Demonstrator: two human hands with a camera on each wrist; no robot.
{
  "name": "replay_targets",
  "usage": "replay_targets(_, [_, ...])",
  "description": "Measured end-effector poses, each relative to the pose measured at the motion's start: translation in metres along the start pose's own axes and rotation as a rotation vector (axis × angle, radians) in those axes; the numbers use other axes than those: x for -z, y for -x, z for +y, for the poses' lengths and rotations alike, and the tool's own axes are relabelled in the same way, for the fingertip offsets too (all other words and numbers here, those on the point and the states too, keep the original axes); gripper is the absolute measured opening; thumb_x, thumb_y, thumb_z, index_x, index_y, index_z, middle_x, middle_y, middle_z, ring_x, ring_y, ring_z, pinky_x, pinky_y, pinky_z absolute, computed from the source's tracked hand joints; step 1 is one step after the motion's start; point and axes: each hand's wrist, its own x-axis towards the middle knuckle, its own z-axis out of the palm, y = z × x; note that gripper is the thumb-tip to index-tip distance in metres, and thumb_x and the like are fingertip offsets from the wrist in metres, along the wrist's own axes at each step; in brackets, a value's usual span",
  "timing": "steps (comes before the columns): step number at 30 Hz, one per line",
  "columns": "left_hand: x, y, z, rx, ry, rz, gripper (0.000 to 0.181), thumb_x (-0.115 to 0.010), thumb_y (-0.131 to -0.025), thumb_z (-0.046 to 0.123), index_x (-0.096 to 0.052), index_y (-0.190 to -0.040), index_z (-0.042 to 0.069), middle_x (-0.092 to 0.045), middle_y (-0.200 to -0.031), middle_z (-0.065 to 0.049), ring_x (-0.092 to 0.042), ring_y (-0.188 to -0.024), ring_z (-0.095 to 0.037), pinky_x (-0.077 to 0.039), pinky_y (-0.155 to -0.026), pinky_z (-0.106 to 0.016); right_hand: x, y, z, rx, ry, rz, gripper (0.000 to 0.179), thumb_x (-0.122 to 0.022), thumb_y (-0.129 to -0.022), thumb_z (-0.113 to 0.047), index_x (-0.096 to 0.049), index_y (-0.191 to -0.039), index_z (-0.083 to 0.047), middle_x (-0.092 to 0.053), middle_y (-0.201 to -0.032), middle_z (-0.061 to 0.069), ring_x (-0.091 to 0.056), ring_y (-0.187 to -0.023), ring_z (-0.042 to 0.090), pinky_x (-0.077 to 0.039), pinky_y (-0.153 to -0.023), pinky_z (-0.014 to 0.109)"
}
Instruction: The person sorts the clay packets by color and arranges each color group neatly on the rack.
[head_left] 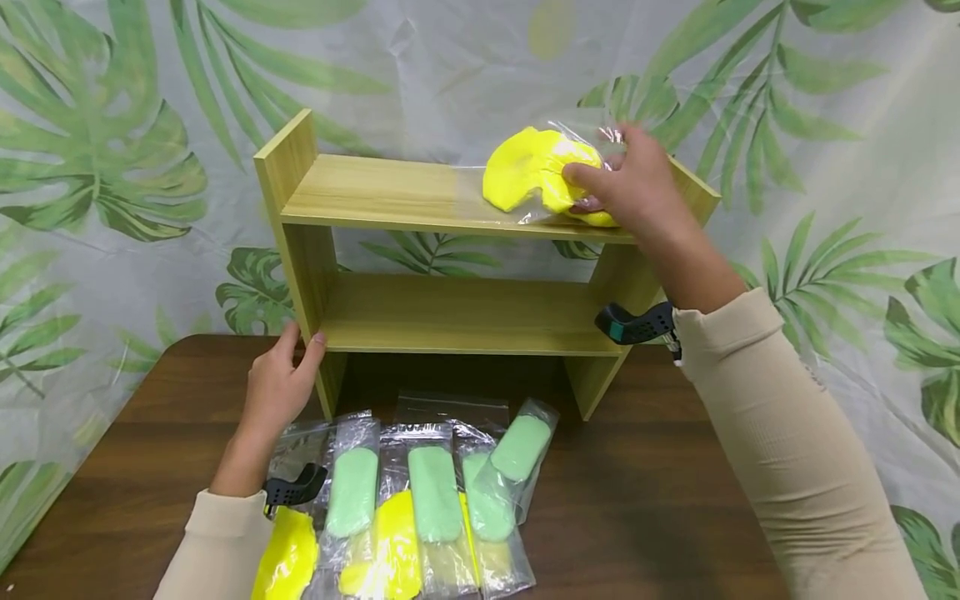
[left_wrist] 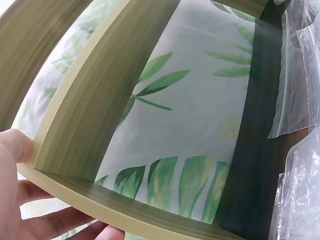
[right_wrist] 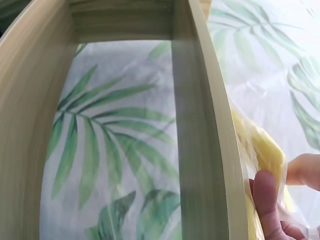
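Note:
A small wooden shelf (head_left: 457, 312) stands on the dark table. My right hand (head_left: 645, 187) pinches a clear plastic bag (head_left: 536, 171) holding a bright yellow, curved soft-looking piece, over the right part of the top board. In the right wrist view, the thumb and fingers hold the yellow bag (right_wrist: 267, 150) beside the board's edge. At the shelf's left side panel, my left hand (head_left: 277, 379) grips the front edge. The left wrist view shows its thumb (left_wrist: 17, 145) at the panel edge and its fingers along the outer face.
Several clear bags with pale green oblong pieces (head_left: 435, 496) and yellow pieces (head_left: 288, 550) lie on the table (head_left: 652, 492) before the shelf, some overlapping. Behind hangs a leaf-print cloth (head_left: 465, 75). Black bands (head_left: 637, 325) sit at both wrists.

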Motion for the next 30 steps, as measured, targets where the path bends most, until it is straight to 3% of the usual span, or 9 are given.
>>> replay_targets(4, [0.0,-0.001,0.001,-0.004,-0.001,0.0,0.037,-0.038,-0.103,0.042,-0.044,-0.095,0.006,-0.042,-0.065,-0.008,-0.039,-0.052,-0.023,-0.031,-0.049,-0.035,0.004,0.002,0.0,-0.012,0.031,0.019,0.086,-0.071,-0.087,-0.024,-0.014,-0.153,-0.024,-0.041,-0.139,0.018,-0.063,-0.089,0.022,-0.055,-0.071,0.028])
replay_targets(7, [-0.001,-0.001,0.0,-0.01,0.002,0.003,0.036,-0.039,-0.103,0.041,-0.045,-0.096,0.006,-0.042,-0.065,-0.008,-0.039,-0.051,-0.023,-0.031,-0.049,-0.035,0.007,0.004,0.0,0.031,0.158,0.036,0.078,-0.067,-0.089,-0.026,-0.021,-0.152,-0.023,-0.038,-0.143,0.016,-0.057,-0.098,0.023,-0.055,-0.069,0.028])
replay_targets(11, [-0.001,-0.002,0.0,-0.009,0.001,0.003,0.037,-0.039,-0.103,0.042,-0.047,-0.102,0.006,-0.046,-0.067,-0.009,-0.042,-0.054,-0.023,-0.033,-0.051,-0.036,0.009,0.007,0.0,0.106,0.371,0.053,0.066,-0.062,-0.091,-0.031,-0.035,-0.148,-0.014,-0.042,-0.141,0.014,-0.061,-0.087,0.024,-0.053,-0.065,0.026])
replay_targets(13, [-0.001,-0.002,0.0,-0.008,0.0,0.002,0.038,-0.039,-0.103,0.042,-0.048,-0.105,0.005,-0.047,-0.069,-0.009,-0.043,-0.056,-0.024,-0.034,-0.052,-0.036,0.009,0.008,-0.001,0.135,0.422,0.049,0.064,-0.06,-0.091,-0.032,-0.038,-0.147,-0.011,-0.044,-0.141,0.015,-0.061,-0.096,0.026,-0.051,-0.076,0.031])
replay_targets(18, [-0.003,-0.003,0.0,-0.012,0.005,0.006,0.037,-0.038,-0.103,0.041,-0.048,-0.103,0.005,-0.046,-0.067,-0.009,-0.042,-0.054,-0.023,-0.033,-0.051,-0.036,0.009,0.007,-0.004,0.158,0.51,0.008,0.064,-0.06,-0.092,-0.037,-0.041,-0.145,-0.006,-0.045,-0.142,0.019,-0.044,-0.126,0.034,-0.037,-0.099,0.047])
replay_targets(22, [-0.004,-0.003,0.001,-0.019,0.011,0.013,0.036,-0.039,-0.103,0.04,-0.047,-0.1,0.006,-0.045,-0.066,-0.008,-0.041,-0.053,-0.023,-0.032,-0.05,-0.035,0.009,0.007,-0.003,0.148,0.566,-0.031,0.07,-0.059,-0.091,-0.042,-0.036,-0.148,-0.007,-0.042,-0.144,0.021,-0.042,-0.129,0.037,-0.036,-0.101,0.051])
replay_targets(25, [-0.005,-0.003,0.001,-0.019,0.011,0.011,0.036,-0.038,-0.103,0.041,-0.047,-0.1,0.006,-0.045,-0.066,-0.008,-0.041,-0.053,-0.023,-0.032,-0.05,-0.035,0.009,0.008,0.001,0.172,0.575,-0.008,0.072,-0.059,-0.091,-0.042,-0.032,-0.15,-0.013,-0.035,-0.148,0.021,-0.036,-0.132,0.036,-0.034,-0.102,0.052])
replay_targets(30, [-0.006,-0.003,0.002,-0.009,0.013,-0.003,0.038,-0.038,-0.103,0.042,-0.047,-0.102,0.006,-0.044,-0.066,-0.008,-0.04,-0.052,-0.023,-0.032,-0.05,-0.035,0.008,0.009,0.007,0.203,0.553,0.03,0.062,-0.062,-0.09,-0.041,-0.045,-0.143,-0.015,-0.026,-0.147,0.019,-0.028,-0.133,0.034,-0.032,-0.103,0.051])
